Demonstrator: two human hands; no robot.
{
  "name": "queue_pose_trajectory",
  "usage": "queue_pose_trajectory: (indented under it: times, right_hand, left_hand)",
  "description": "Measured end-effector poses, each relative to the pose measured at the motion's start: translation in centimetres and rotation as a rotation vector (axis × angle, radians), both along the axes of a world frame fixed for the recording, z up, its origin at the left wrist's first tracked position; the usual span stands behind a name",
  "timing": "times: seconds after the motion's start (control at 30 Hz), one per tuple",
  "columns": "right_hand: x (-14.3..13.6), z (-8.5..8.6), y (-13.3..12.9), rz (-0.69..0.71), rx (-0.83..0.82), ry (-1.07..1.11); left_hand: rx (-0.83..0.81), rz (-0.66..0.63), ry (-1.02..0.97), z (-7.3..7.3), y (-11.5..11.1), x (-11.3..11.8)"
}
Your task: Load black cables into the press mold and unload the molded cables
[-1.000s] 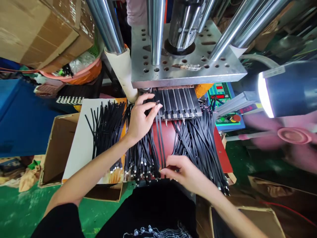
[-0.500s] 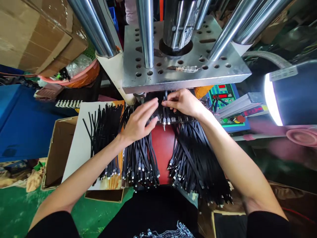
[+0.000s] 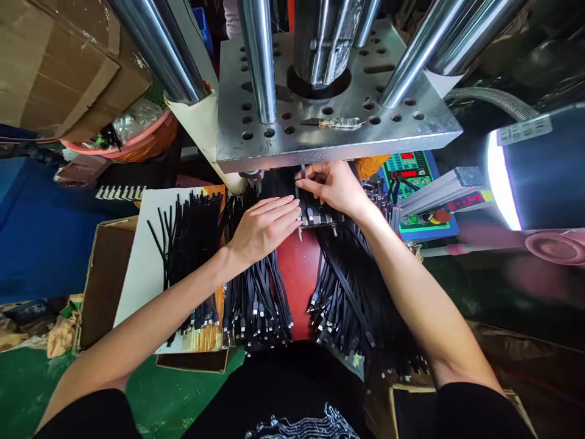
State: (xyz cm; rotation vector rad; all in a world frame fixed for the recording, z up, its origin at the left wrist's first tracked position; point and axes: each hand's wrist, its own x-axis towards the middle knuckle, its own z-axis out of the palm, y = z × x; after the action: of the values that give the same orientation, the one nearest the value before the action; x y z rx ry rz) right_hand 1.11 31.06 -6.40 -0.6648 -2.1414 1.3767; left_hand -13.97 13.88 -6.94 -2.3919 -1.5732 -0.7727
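My left hand point(image 3: 269, 225) lies palm down at the left part of a dark fixture point(image 3: 320, 214) under the metal plate, its fingers stretched out and its fingertips by a row of small metal connectors. Beside it, my right hand point(image 3: 331, 186) pinches a thin black cable point(image 3: 302, 174) between thumb and forefinger, just below the plate's front edge. Black cables with metal-tipped plugs lie in a bundle point(image 3: 258, 299) left of the red surface point(image 3: 299, 280) and in a larger bundle point(image 3: 351, 292) right of it. What lies beneath my left palm is hidden.
The thick metal press plate point(image 3: 338, 143) with steel columns hangs just above my hands. More black cables point(image 3: 196, 238) lie on a white board point(image 3: 141, 256) at left. A control panel point(image 3: 415, 201) and a bright lamp point(image 3: 503, 183) stand at right, a cardboard box point(image 3: 103, 274) at left.
My left hand has moved slightly right and down flatter, its fingers closer together over the fixture's connectors. My right hand keeps its pinch on the cable. The whole view has shifted a little.
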Motion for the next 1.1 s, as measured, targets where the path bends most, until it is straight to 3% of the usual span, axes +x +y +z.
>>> queue_pose_trajectory:
  times: [0.2, 0.37, 0.6, 0.77, 0.9, 1.1]
  right_hand:
    - [0.0, -0.1, -0.1, -0.003, -0.025, 0.040]
    - [0.0, -0.2, 0.1, 0.029, -0.048, 0.062]
    - [0.0, -0.2, 0.0, 0.013, -0.036, 0.059]
    - [0.0, -0.3, 0.0, 0.019, -0.021, 0.065]
    - [-0.1, -0.5, 0.2, 0.023, -0.015, 0.066]
    - [-0.2, -0.5, 0.0, -0.017, 0.063, 0.005]
  left_hand:
    - [0.068, 0.081, -0.056, -0.8, 0.0, 0.9]
    - [-0.073, -0.036, 0.065, 0.3, -0.5, 0.2]
    - [-0.030, -0.030, 0.082, 0.6, 0.5, -0.2]
    - [-0.133, -0.030, 0.127, 1.0, 0.3, 0.1]
    - [-0.183, 0.031, 0.187, 1.3, -0.8, 1.2]
    - [-0.197, 0.157, 0.181, 0.2, -1.8, 3.3]
